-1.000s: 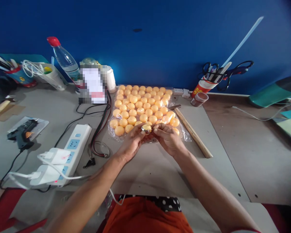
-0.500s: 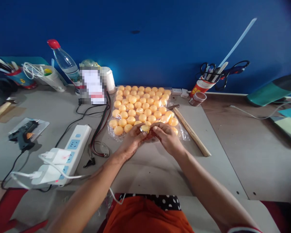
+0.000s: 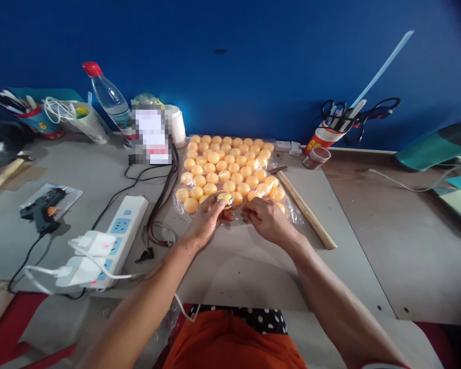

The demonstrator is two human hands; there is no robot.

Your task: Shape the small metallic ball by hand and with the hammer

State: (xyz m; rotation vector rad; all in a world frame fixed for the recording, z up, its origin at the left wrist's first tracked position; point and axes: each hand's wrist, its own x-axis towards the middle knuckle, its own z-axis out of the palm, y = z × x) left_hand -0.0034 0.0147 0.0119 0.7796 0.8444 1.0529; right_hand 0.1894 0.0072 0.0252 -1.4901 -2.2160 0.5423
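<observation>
In my left hand [image 3: 208, 220] is a small shiny yellow-and-silver round piece [image 3: 225, 200], gripped between thumb and fingers. My right hand [image 3: 267, 218] is a short way to the right of it, fingers curled together; whatever they pinch, if anything, is too small to make out. Both hands are over the near edge of a clear plastic bag [image 3: 295, 214] full of orange balls [image 3: 237, 178], which lie in rows on the table. My left hand hides some of the nearest balls.
A hammer with a wooden handle [image 3: 307, 210] lies right of the bag. On the left are a white power strip [image 3: 128, 218] with cables, a glue gun [image 3: 42, 210] and a water bottle [image 3: 113, 105]. A red cup of scissors and pens [image 3: 322, 136] stands at the back right.
My right hand has come away from the shiny piece, leaving a gap between the hands. The left hand keeps hold of it, its top now showing more. The view has shifted slightly.
</observation>
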